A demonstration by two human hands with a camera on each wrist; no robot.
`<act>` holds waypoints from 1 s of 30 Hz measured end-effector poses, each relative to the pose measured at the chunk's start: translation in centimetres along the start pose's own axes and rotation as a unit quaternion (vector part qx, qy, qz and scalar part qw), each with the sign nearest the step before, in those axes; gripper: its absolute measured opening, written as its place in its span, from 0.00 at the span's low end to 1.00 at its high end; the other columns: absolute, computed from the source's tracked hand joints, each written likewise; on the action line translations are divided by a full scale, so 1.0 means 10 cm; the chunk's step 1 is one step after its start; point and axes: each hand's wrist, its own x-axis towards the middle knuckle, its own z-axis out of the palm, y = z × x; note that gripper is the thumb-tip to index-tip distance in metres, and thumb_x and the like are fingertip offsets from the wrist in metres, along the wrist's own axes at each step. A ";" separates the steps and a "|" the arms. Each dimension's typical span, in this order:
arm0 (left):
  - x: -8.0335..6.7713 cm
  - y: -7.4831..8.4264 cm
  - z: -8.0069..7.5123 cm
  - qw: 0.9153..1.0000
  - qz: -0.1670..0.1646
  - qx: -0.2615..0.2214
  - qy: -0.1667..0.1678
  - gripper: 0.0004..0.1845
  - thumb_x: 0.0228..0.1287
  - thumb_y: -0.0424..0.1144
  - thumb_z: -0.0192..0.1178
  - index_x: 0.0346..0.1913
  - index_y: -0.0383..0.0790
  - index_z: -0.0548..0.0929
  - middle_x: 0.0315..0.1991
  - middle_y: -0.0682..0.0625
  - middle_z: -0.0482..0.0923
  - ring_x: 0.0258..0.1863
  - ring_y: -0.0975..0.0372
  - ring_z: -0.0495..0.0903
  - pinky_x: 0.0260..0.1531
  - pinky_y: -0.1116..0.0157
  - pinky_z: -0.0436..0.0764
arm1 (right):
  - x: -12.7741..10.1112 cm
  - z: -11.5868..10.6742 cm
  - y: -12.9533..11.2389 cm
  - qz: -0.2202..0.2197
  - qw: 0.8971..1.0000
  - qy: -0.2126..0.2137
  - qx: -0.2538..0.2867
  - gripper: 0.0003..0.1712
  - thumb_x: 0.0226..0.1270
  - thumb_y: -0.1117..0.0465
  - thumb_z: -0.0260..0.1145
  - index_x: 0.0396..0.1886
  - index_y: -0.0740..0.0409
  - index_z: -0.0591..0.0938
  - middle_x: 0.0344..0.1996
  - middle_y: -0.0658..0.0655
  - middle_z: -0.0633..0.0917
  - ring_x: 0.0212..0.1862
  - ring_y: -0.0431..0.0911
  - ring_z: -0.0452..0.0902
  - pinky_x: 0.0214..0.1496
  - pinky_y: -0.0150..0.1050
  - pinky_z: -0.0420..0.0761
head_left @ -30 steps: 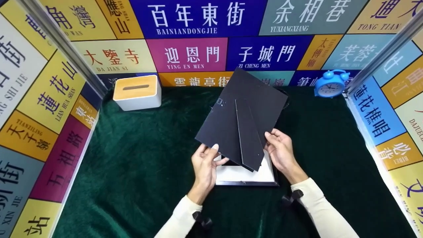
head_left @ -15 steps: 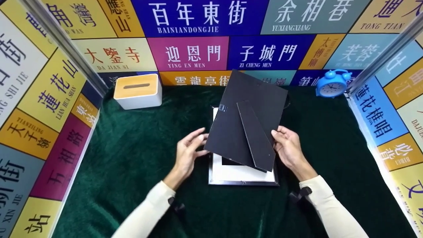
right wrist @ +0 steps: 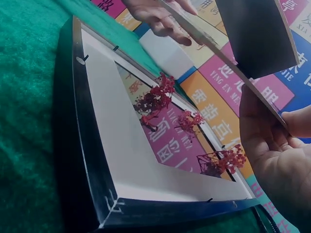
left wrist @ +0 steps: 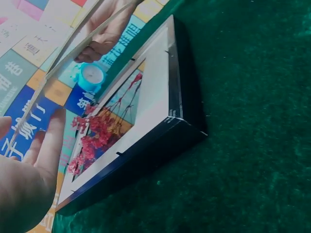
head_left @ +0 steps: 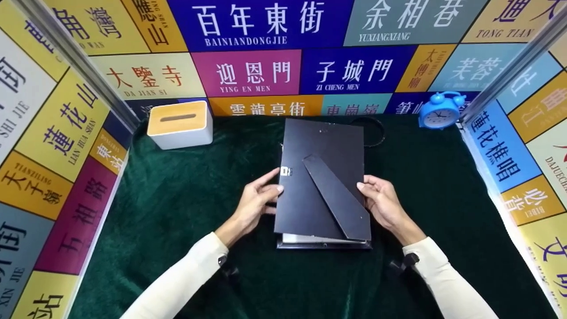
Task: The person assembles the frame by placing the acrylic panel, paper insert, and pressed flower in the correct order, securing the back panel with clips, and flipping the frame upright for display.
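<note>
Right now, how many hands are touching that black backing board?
2. The left hand touches the left edge of the backing board; the right hand grips its right edge, above the picture frame.

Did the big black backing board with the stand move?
Yes. The black backing board was tilted up toward the blue alarm clock; now it sits squared over the black picture frame, held by both hands.
</note>
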 end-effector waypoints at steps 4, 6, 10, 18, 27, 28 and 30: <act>-0.03 -0.02 0.03 1.000 -0.008 0.009 -0.019 0.38 0.75 0.27 0.65 0.84 0.45 0.70 0.42 0.47 0.88 0.33 0.60 0.87 0.29 0.58 0.92 | -0.01 -0.03 0.00 0.005 1.000 0.001 -0.001 0.04 0.81 0.76 0.59 0.46 0.71 0.80 0.32 0.58 0.88 0.35 0.46 0.89 0.36 0.37 0.90; -0.04 -0.04 0.05 1.000 -0.011 0.010 -0.022 0.38 0.75 0.25 0.64 0.85 0.44 0.69 0.42 0.46 0.88 0.33 0.60 0.87 0.29 0.57 0.92 | -0.01 -0.04 0.01 0.009 1.000 -0.002 -0.002 0.06 0.82 0.77 0.58 0.46 0.70 0.81 0.34 0.58 0.88 0.36 0.45 0.89 0.37 0.37 0.90; -0.07 -0.08 0.08 1.000 -0.007 0.001 -0.012 0.39 0.74 0.22 0.62 0.85 0.40 0.67 0.40 0.47 0.87 0.32 0.61 0.86 0.25 0.62 0.90 | -0.03 -0.07 0.03 0.016 1.000 -0.019 -0.011 0.04 0.83 0.74 0.59 0.48 0.69 0.81 0.37 0.58 0.89 0.39 0.45 0.88 0.40 0.36 0.90; -0.11 -0.16 0.12 0.999 -0.012 -0.046 0.018 0.39 0.73 0.20 0.61 0.85 0.39 0.67 0.39 0.47 0.87 0.32 0.62 0.86 0.22 0.66 0.88 | -0.10 -0.11 0.06 0.032 0.999 -0.021 -0.014 0.22 0.85 0.70 0.61 0.71 0.78 0.75 0.51 0.60 0.92 0.47 0.46 0.92 0.48 0.38 0.91; -0.13 -0.23 0.09 0.997 -0.011 -0.067 0.034 0.39 0.74 0.21 0.61 0.85 0.39 0.68 0.42 0.45 0.88 0.33 0.60 0.88 0.25 0.62 0.90 | -0.23 -0.17 0.11 0.038 0.996 -0.077 -0.018 0.36 0.82 0.75 0.61 0.83 0.75 0.61 0.60 0.62 0.89 0.52 0.47 0.91 0.51 0.39 0.91; -0.13 -0.23 0.09 0.997 -0.010 -0.068 0.036 0.39 0.74 0.21 0.60 0.85 0.39 0.68 0.42 0.44 0.88 0.33 0.60 0.88 0.25 0.62 0.90 | -0.25 -0.17 0.12 0.040 0.996 -0.082 -0.021 0.37 0.82 0.75 0.61 0.84 0.75 0.60 0.58 0.62 0.90 0.51 0.46 0.91 0.50 0.38 0.91; -0.13 -0.25 0.08 0.997 -0.008 -0.071 0.037 0.38 0.74 0.21 0.60 0.85 0.40 0.68 0.42 0.44 0.88 0.33 0.60 0.88 0.26 0.62 0.90 | -0.28 -0.18 0.13 0.037 0.996 -0.081 -0.029 0.38 0.81 0.76 0.61 0.85 0.75 0.59 0.54 0.61 0.91 0.48 0.45 0.91 0.48 0.38 0.91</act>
